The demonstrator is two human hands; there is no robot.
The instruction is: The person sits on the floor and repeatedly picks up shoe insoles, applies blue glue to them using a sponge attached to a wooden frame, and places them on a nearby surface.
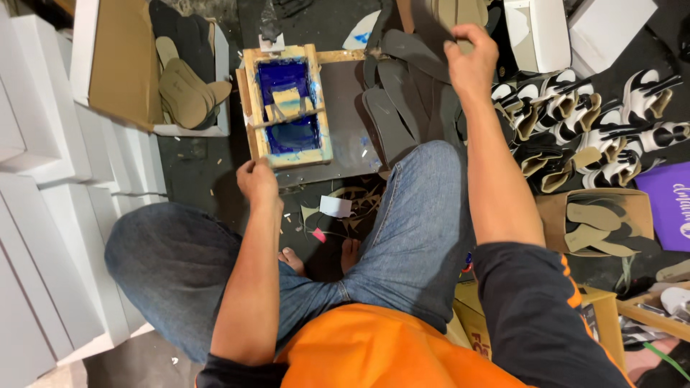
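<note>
Head view shows the left hand point(256, 181) closed on the near corner of a wooden printing frame point(286, 104), its mesh wet with blue ink, lying on a dark board on the floor. Far right, the right hand point(471, 54) pinches a thin grey insole point(431, 29) from a floppy heap; whether any are printed is hard to tell. Finished-looking sandals point(596, 122) line the right.

The right hand point(471, 61) covers part of the tan insole point(453, 14) in its grip, and the top edge cuts that insole off. The purple bag point(668, 205) runs past the right edge. The white boxes point(43, 215) are cropped at left.
</note>
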